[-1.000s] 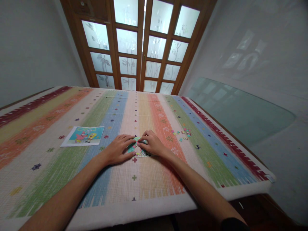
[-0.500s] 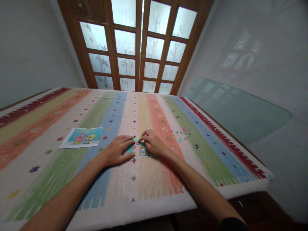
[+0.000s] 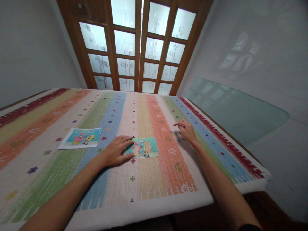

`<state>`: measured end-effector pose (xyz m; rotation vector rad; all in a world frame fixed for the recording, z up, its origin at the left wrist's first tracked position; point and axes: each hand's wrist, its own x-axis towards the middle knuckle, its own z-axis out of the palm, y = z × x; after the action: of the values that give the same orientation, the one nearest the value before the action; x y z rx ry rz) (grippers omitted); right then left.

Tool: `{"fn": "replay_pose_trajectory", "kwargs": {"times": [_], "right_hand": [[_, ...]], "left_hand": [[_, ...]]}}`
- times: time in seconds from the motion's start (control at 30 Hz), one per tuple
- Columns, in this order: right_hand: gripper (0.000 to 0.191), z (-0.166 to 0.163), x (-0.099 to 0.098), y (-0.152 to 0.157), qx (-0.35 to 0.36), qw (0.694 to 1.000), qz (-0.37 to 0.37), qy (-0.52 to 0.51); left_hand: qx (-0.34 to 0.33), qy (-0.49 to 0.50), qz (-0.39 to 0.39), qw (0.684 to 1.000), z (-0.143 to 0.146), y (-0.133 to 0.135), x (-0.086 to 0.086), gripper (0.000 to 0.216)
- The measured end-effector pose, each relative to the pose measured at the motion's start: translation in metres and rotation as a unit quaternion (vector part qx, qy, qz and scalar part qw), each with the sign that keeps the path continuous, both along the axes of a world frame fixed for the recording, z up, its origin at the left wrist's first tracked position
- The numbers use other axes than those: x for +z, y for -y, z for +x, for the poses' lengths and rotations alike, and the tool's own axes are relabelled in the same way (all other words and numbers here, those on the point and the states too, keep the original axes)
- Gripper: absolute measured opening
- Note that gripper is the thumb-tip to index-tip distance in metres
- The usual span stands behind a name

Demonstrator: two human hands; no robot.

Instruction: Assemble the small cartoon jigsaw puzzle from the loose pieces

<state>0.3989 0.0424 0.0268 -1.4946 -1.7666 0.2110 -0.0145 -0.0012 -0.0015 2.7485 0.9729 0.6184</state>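
Observation:
A small, partly assembled cartoon jigsaw puzzle [image 3: 144, 148] lies on the striped tablecloth [image 3: 72, 166] in front of me. My left hand [image 3: 117, 150] rests flat beside the puzzle's left edge, fingers spread and touching it. My right hand [image 3: 185, 129] is stretched out to the right over a scatter of loose puzzle pieces [image 3: 177, 133], fingers curled down onto them; whether it holds a piece is hidden.
A printed reference picture [image 3: 81, 137] of the same cartoon lies to the left on the cloth. Wooden doors with frosted glass panes [image 3: 137, 48] stand behind the table. A glass sheet [image 3: 231, 109] leans along the wall at right. The table's near edge [image 3: 144, 208] is close.
My right hand has left the puzzle and moved right to the loose pieces, uncovering the puzzle. My left hand has stayed in place.

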Motion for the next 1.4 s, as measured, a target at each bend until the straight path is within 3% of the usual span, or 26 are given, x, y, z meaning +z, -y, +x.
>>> {"fn": "replay_pose_trajectory", "kwargs": {"times": [0.13, 0.33, 0.97, 1.4], "right_hand": [[0.029, 0.044, -0.012, 0.011, -0.116, 0.993, 0.028, 0.023], [0.031, 0.075, -0.019, 0.019, -0.180, 0.981, 0.028, 0.062], [0.030, 0.061, -0.027, 0.018, -0.079, 0.981, -0.010, 0.178], [0.035, 0.062, -0.038, 0.010, -0.144, 0.962, -0.056, 0.226]], "left_hand": [[0.002, 0.018, -0.017, 1.000, -0.001, -0.003, -0.003, 0.033], [0.000, 0.042, -0.047, 0.998, -0.004, -0.010, -0.008, 0.033], [0.019, 0.061, -0.062, 0.996, -0.002, -0.009, -0.009, 0.037], [0.010, 0.084, 0.057, 0.995, 0.003, -0.006, -0.006, 0.031]]}}
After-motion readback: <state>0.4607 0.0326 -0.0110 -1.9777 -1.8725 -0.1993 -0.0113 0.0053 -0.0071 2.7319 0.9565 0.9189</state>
